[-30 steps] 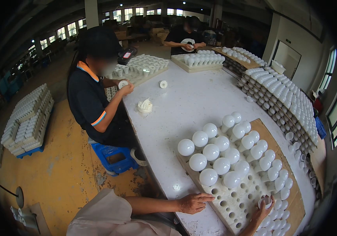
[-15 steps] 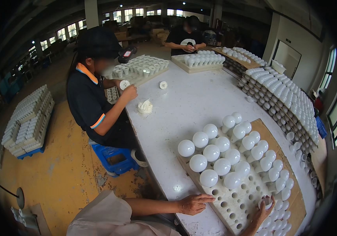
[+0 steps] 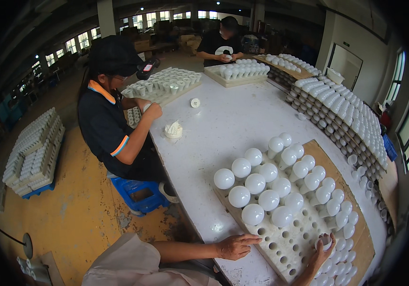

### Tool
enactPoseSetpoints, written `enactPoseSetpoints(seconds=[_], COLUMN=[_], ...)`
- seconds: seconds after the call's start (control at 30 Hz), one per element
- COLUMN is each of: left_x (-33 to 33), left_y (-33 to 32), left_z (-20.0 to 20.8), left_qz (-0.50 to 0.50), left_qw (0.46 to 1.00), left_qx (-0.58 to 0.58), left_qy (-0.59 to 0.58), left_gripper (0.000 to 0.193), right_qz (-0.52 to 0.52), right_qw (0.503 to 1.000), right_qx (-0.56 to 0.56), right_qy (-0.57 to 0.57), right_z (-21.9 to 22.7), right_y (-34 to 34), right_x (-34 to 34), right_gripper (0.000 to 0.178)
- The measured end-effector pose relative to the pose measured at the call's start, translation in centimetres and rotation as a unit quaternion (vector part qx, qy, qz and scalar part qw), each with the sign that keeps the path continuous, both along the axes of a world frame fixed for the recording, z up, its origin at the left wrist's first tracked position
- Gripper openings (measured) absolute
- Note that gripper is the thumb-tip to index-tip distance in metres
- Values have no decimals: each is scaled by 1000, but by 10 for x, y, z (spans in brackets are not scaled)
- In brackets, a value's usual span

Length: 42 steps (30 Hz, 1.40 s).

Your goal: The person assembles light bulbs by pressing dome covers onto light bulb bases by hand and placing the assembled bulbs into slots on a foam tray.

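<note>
My right hand (image 3: 320, 256) curls around a white bulb cover (image 3: 327, 242), its round open end turned up, over the near right part of the tray. Beside the tray's left edge, my left hand (image 3: 235, 247) has its fingers stretched out, tips close to or touching the edge, with nothing seen in it. The pale tray (image 3: 288, 237) is full of round holes. Round white bulbs (image 3: 253, 214) stand upright in its far part, and bare holes show in front of them. More white bulbs (image 3: 334, 267) lie close together right of my right hand.
A brown board (image 3: 357, 224) lies under the bulbs on the white table (image 3: 214, 128). Stacked trays of white covers (image 3: 342, 114) line the right. On the left a co-worker (image 3: 114, 109) handles a white part; another (image 3: 221, 47) works at the far end. A blue stool (image 3: 140, 195) stands beside the table.
The head view has shifted slightly. The co-worker on the left has turned and lowered the white part in their hands. My two hands have hardly moved.
</note>
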<state>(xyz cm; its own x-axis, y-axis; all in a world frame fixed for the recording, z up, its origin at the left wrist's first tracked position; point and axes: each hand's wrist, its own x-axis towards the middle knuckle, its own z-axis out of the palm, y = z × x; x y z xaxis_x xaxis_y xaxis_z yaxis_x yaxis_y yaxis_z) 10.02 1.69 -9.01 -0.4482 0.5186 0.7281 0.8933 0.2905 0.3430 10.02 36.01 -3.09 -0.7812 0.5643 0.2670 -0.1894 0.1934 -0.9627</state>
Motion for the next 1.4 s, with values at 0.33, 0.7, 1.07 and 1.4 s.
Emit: enactPoseSetpoints(seconds=[0.33, 0.7, 1.07, 1.4], left_x=[-1, -1, -1, -2], left_y=[-1, -1, -1, -1], left_z=[2, 1, 2, -1], left_qz=[4, 0, 1, -11], left_qw=[1000, 1000, 1000, 1000], left_qx=[-3, -5, -1, 8], left_qy=[7, 8, 7, -26], left_gripper=[12, 11, 11, 13], right_qz=[0, -3, -12, -3], right_qw=[1000, 1000, 1000, 1000], right_qx=[-23, -6, 6, -3], right_qy=[-13, -13, -24, -27], right_z=[12, 10, 15, 17], right_y=[-12, -10, -15, -15], right_x=[1, 2, 2, 3], right_gripper=[56, 57, 58, 57])
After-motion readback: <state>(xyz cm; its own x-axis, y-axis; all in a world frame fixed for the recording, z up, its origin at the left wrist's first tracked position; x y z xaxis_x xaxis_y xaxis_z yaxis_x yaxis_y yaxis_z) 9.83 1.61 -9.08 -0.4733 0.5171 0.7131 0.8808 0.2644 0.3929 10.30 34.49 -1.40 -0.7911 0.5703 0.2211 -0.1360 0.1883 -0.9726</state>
